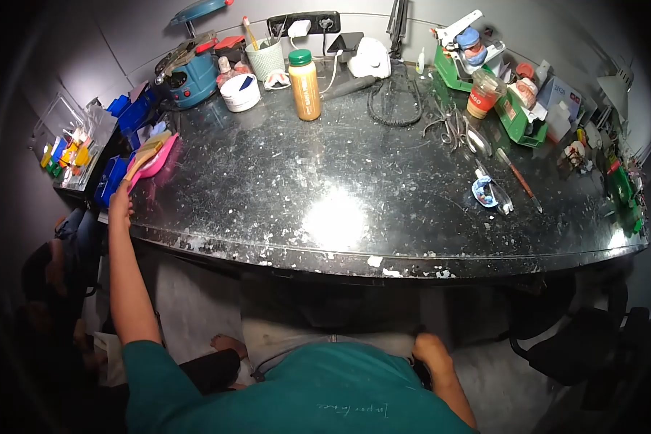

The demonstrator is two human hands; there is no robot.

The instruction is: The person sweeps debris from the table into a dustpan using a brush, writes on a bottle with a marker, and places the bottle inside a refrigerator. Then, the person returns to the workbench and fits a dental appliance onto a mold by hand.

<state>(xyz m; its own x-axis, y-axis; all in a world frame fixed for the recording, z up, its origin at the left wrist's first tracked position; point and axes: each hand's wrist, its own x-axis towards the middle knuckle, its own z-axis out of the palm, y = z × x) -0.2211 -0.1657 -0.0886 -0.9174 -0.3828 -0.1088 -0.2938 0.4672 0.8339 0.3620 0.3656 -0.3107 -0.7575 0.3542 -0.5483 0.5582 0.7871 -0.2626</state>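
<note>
My left hand [121, 205] is closed round the handle end of a wooden brush [144, 156] at the left end of the black bench. The brush lies over a pink dustpan [159, 160], beside blue bins [112, 179]. Down by my right hip, below the bench edge, my right hand [432, 350] is curled with its fingers bent; a dark thing shows beside it, too unclear to name.
The black bench [267, 173] carries white debris along its front edge. An orange bottle [305, 87] and white tub [240, 92] stand at the back, tools [517, 177] and green bins [517, 119] at right. A person [54, 264] is at far left.
</note>
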